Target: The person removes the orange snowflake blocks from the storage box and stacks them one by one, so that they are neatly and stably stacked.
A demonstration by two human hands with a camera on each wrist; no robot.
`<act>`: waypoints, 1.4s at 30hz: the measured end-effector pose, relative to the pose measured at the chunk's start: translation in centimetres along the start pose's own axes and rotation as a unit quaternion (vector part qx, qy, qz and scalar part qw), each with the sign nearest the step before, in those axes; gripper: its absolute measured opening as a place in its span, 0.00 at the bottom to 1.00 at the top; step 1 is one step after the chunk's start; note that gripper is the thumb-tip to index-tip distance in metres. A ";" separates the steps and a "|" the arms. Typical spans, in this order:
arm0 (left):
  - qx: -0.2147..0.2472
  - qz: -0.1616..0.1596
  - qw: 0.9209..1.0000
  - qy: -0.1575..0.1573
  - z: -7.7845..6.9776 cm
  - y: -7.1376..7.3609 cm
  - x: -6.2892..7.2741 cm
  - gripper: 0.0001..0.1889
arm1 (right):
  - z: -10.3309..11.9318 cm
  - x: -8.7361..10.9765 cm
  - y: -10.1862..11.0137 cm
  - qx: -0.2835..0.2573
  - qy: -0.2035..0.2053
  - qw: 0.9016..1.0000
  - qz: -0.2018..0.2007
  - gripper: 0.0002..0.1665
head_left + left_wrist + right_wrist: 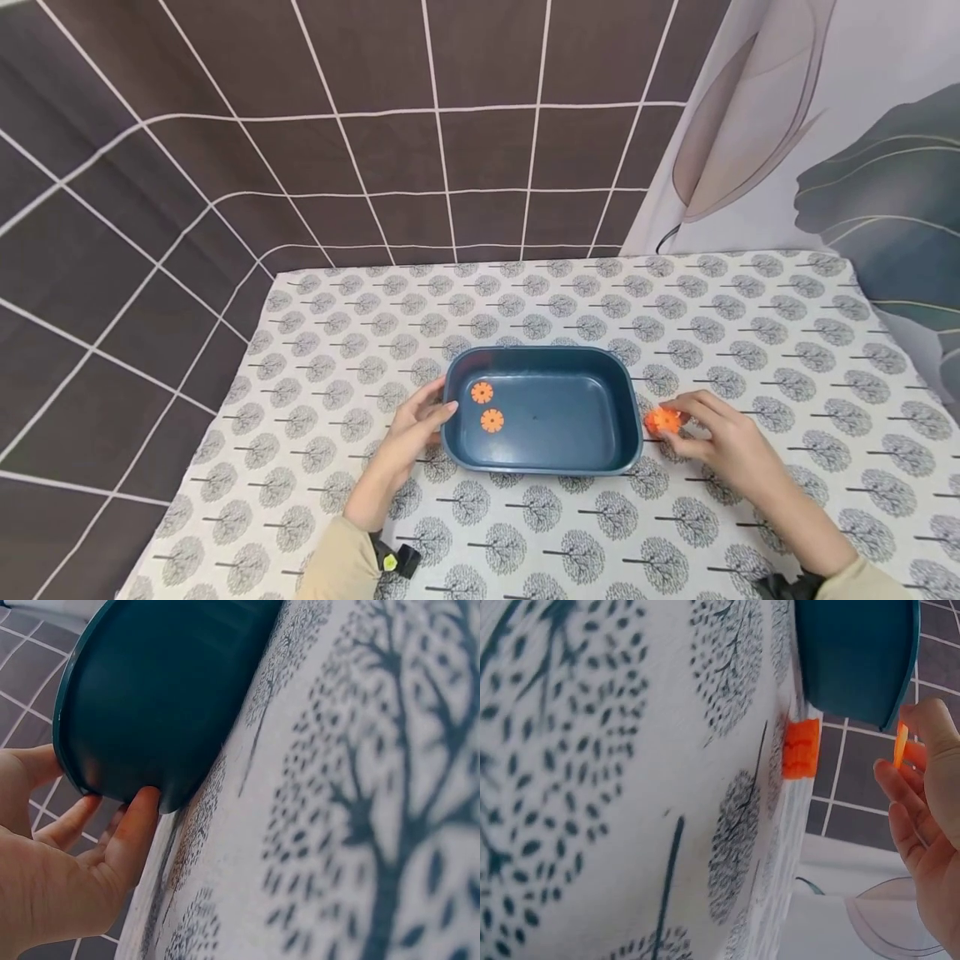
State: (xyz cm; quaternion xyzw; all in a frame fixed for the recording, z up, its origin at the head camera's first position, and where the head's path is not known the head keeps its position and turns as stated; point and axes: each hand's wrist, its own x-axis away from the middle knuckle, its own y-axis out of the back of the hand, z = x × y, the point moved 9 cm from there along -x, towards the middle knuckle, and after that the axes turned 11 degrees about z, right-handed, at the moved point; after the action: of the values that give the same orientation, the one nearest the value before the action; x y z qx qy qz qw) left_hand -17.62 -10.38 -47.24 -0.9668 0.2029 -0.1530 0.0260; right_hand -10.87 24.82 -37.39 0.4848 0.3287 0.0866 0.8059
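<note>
A dark blue plastic tub [536,465] stands on the table. Two orange notched discs, one [482,392] behind the other [492,421], lie flat on its floor near the left end. My left hand [412,433] grips the tub's left end, thumb at the rim and fingers against the outer wall [142,712]. Between thumb and fingers my right hand [716,433] pinches another orange notched disc [901,744], seen edge-on in the right wrist view. It is raised above a short stack of orange discs [801,748], which stands on the cloth just right of the tub.
A white cloth with grey tree prints [337,392] covers the table. Dark curtain with white grid lines [480,150] hangs behind and to the left. Pale leaf-patterned curtain [757,125] hangs at the back right, with a thin black cord [666,240] at its foot.
</note>
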 end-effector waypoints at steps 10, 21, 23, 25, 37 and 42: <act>-0.001 0.006 1.000 -0.006 0.0 -0.1 0.1 0.30 | -1.1 0.8 -0.6 0.030 -0.020 0.999 0.023 0.25; 0.008 0.007 1.000 -0.013 0.0 0.0 -0.1 0.31 | -1.9 0.5 -1.6 0.049 -0.029 0.997 0.056 0.22; 0.008 0.006 1.000 -0.011 0.0 0.0 -0.1 0.31 | -2.0 0.5 -1.9 0.050 -0.034 0.996 0.069 0.23; 0.008 0.007 1.000 -0.010 0.1 0.0 -0.2 0.31 | -2.0 0.4 -2.1 0.054 -0.038 0.995 0.079 0.24; 0.006 0.006 1.000 -0.015 -0.3 0.0 -0.3 0.30 | -2.2 0.2 -2.5 0.069 -0.052 0.991 0.098 0.26; 0.002 0.001 1.000 -0.005 0.0 0.0 -0.1 0.31 | -2.2 0.4 -2.9 0.070 -0.058 0.990 0.107 0.26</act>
State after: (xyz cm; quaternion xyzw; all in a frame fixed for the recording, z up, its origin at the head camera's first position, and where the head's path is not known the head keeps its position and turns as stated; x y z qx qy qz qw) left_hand -17.70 -10.39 -47.22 -0.9673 0.2037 -0.1481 0.0288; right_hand -12.46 25.07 -40.69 0.5766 0.2331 0.1208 0.7737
